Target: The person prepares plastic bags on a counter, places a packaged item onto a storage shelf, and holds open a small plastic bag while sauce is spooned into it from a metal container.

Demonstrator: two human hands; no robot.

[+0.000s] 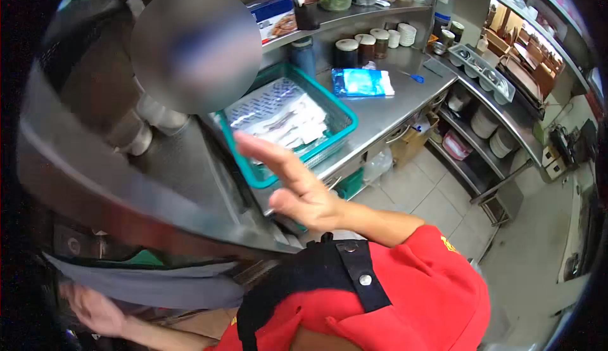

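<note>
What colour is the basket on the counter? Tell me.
The basket is teal green, clearest in the head view.

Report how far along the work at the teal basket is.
White packets lie in the teal basket, so filling looks at least partly done. The right hand, open near it, grips nothing visible; the left hand is too blurred to judge. The blue packet on the counter may be left; nothing shows how much remains.

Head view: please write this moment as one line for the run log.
right hand: open, empty, near basket | left hand: blurred, grip unclear | basket: white packaging inside | blue packet: on metal counter
</note>
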